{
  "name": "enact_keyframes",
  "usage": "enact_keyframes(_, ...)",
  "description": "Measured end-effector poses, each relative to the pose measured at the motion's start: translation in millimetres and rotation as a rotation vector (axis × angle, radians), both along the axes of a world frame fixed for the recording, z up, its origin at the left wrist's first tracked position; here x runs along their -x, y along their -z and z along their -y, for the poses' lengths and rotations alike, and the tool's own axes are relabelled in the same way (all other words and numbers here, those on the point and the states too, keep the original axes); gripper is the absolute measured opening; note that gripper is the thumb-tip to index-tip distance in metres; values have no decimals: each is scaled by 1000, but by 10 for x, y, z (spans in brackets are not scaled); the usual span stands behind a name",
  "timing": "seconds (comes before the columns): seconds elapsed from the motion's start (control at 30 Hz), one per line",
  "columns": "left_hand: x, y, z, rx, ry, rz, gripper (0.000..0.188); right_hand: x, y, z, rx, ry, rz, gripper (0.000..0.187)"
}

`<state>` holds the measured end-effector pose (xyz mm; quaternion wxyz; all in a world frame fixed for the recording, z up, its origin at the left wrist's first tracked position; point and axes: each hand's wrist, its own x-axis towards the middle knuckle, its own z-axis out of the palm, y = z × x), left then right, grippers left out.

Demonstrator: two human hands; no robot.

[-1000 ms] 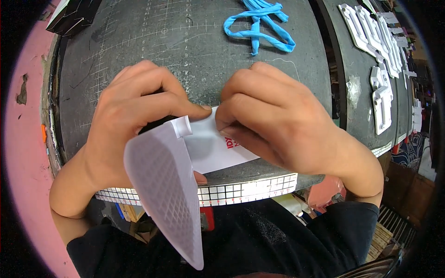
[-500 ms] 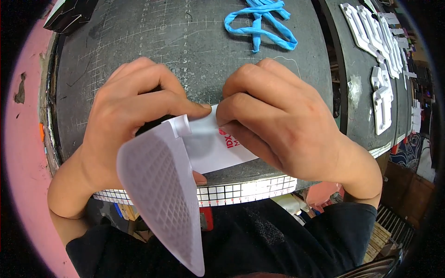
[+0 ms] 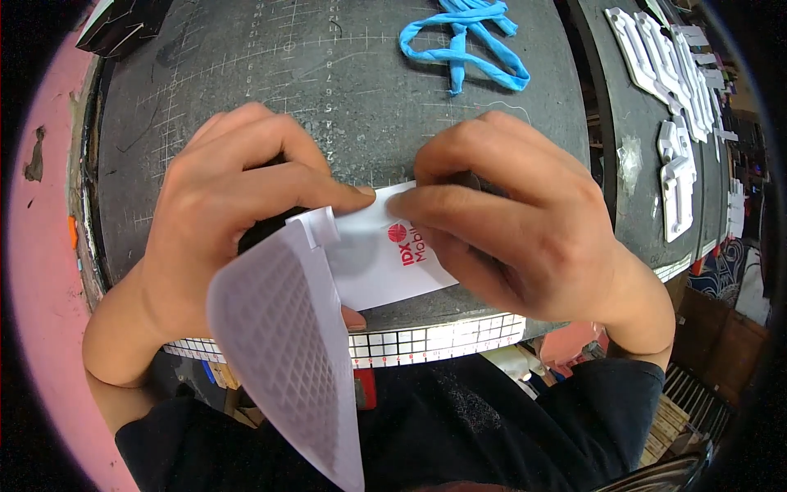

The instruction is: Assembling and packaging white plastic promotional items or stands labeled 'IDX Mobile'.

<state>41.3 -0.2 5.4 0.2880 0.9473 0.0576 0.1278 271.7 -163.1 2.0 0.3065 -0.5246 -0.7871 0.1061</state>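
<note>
A white strip with red printing [image 3: 369, 275] lies slanted over the near edge of the dark mat. My left hand [image 3: 225, 193] is closed on its left end, thumb along the upper edge and a fingertip showing below. Joined to that end, or lying against it, is a translucent white piece with a diamond pattern [image 3: 283, 328], which hangs toward me. A small white rolled tab [image 3: 322, 225] stands at its top corner. My right hand [image 3: 525, 221] is closed at the strip's right end, finger and thumb at its upper edge. The other fingers there are partly hidden.
A coiled blue cloth cord [image 3: 459, 56] lies at the far side of the dark gridded mat [image 3: 270, 74]. White moulded parts [image 3: 676, 201] are lined up on the right. A black box [image 3: 123, 29] sits far left, and a white ruler strip [image 3: 434, 340] runs along the near edge.
My right hand has shifted slightly right, its fingers a little looser, uncovering more of the red printing. My left hand and the patterned piece have barely moved.
</note>
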Motion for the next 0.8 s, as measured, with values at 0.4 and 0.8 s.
enact_keyframes(0.4, 12, -18, 7, 34, -23, -34, 74, -5, 4, 49, -1, 34, -84, 42)
enact_keyframes(0.8, -1, 1, 18, 35, -31, -11, 72, -38, -13, 74, 49, 32, -124, 43)
